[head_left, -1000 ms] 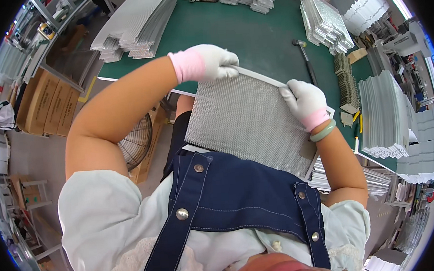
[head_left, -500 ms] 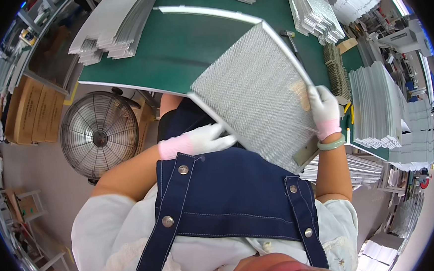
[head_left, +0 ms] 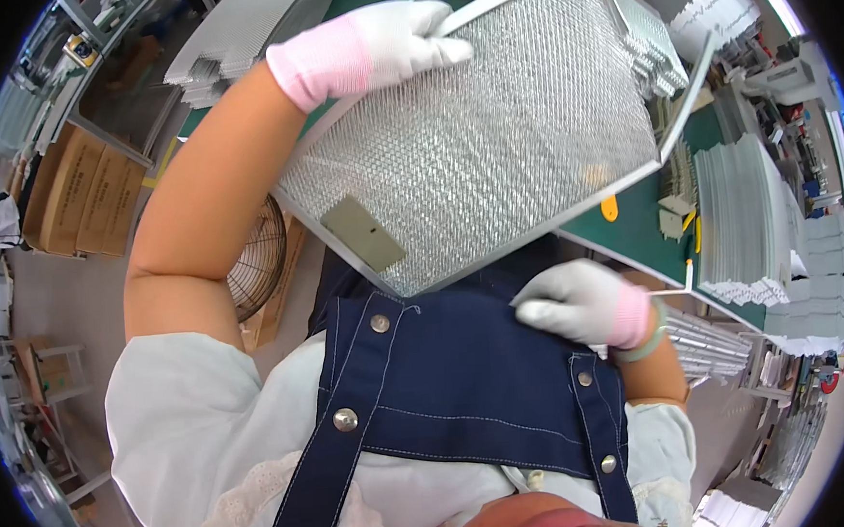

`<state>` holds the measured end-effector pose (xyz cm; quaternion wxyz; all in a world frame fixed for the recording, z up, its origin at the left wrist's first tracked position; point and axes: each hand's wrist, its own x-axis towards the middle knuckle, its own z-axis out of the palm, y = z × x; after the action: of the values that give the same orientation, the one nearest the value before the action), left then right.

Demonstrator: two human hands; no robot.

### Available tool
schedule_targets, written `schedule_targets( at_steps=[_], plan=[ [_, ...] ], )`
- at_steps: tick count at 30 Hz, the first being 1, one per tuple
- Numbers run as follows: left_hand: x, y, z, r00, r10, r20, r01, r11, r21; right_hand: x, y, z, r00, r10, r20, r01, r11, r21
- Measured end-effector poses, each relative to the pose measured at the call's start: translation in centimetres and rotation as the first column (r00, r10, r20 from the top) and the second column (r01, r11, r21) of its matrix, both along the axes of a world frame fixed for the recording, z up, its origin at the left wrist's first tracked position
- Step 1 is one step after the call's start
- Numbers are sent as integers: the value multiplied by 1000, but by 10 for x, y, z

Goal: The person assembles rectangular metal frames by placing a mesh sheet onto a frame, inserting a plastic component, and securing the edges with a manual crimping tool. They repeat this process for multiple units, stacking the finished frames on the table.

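A silver metal mesh filter panel point(head_left: 492, 143) is tilted between my body and the green table, with one corner close to my apron. Pale metal frame strips run along its sides; one strip point(head_left: 685, 102) sticks out past the right corner. A flat grey-green plate point(head_left: 362, 232) shows near the panel's lower left corner. At the far left edge, my left hand point(head_left: 407, 44), in a white glove with a pink cuff, is closed on the panel's frame. My gloved right hand point(head_left: 579, 304) is off the panel, in front of the apron, fingers curled together with nothing visible in them.
Stacked mesh sheets point(head_left: 235, 43) lie at the far left of the table point(head_left: 632, 226). Pleated white sheets point(head_left: 743, 215) stand on its right, beside yellow-handled tools point(head_left: 693, 232) and small grey-green plates point(head_left: 674, 190). A floor fan point(head_left: 260, 264) and cardboard boxes point(head_left: 84, 192) stand left.
The panel has turned and come round, its plate now at the lower left. My left hand has moved up to the far edge; my right hand has left the panel and come down toward the apron.
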<state>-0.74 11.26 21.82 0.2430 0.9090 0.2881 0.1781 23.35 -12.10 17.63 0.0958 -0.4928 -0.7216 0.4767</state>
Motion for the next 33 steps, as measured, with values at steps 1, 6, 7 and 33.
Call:
schedule_targets(
  at_steps=[1, 6, 7, 33],
  plan=[
    [4, 0, 3, 1000, -8, -24, 7, 999, -37, -1, 4, 22, 1000, 4, 3, -4, 998, 70],
    [44, -22, 51, 905, -380, -193, 380, 924, -36, -6, 83, 73, 924, -345, 166, -169, 22, 985],
    [59, -14, 31, 869, -486, -93, 488, 873, 2, -4, 96, 74, 893, -379, 243, -222, 100, 970],
    [62, -38, 5, 827, -364, -428, 321, 931, -172, 17, 94, 20, 838, -337, 430, -61, 724, 687]
  ],
)
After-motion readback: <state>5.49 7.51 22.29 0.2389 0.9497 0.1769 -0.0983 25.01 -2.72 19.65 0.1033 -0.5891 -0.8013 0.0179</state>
